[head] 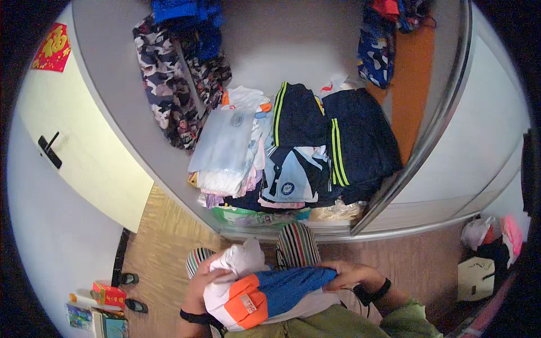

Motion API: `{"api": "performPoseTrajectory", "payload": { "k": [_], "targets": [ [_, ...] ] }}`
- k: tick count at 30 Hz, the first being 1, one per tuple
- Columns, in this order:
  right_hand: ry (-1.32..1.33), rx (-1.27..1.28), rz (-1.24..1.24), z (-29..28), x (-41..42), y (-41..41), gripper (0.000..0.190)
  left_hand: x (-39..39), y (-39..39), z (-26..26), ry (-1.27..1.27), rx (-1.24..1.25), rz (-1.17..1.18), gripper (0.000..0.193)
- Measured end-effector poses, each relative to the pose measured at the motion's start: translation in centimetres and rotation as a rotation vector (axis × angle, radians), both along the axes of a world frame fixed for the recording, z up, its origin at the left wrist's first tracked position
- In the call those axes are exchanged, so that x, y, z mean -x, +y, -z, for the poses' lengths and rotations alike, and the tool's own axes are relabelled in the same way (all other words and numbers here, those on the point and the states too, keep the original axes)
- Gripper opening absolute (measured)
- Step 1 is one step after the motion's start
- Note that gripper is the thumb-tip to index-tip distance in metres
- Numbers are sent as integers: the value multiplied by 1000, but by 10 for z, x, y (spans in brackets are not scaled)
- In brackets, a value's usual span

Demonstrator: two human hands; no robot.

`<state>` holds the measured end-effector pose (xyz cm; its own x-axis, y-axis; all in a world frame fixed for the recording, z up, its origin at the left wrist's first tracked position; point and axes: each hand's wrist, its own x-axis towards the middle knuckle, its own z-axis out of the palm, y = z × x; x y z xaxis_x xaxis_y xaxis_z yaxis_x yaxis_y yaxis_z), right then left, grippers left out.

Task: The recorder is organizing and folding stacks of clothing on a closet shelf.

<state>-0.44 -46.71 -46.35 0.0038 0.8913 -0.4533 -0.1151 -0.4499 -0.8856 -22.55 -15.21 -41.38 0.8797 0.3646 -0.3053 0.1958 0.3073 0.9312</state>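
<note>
A garment of white, orange and blue fabric (pixel 291 291) is stretched across my lap, with a label on its orange part. At its left end my left hand (pixel 206 272) grips a bunched white part. My right hand (pixel 353 274) pinches the blue end between thumb and fingers. Beyond my knees, stacked clothes fill the wardrobe floor: a pale plastic garment bag (pixel 224 139) over white and pink clothes, black folded clothing with yellow-green stripes (pixel 359 139), another black striped piece (pixel 298 114), and a light-blue and black garment (pixel 289 175) with a round badge.
Camouflage clothing (pixel 162 84) hangs at the wardrobe's left, and more patterned clothing (pixel 376 50) at its right. A sliding door (pixel 473 139) stands on the right. Slippers (pixel 136 306) and a red box (pixel 109 294) lie at lower left; bags (pixel 477 232) sit at far right.
</note>
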Motion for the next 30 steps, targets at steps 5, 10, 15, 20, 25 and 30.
{"api": "performPoseTrajectory", "payload": {
  "k": [5, 10, 15, 20, 25, 30],
  "targets": [
    [-76, -300, 378, -6, -11, 12, 51, -3, 6, 7, -183, 76, -270, 36],
    [-39, -533, 632, -66, -28, 37, 61, -6, 40, 16, -350, 216, -282, 32],
    [-46, -716, 785, -127, -44, 66, 57, -16, 48, -28, -376, 274, -540, 28],
    [-82, -934, 654, -181, -68, 98, 47, -12, 48, -57, -584, 22, -627, 33],
    [-244, -1059, 632, -238, -68, 142, 48, 7, 64, -76, -620, -189, -710, 36],
    [-192, -1117, 598, -295, -97, 186, 52, 6, 85, -74, -575, -184, -599, 39]
  ]
}}
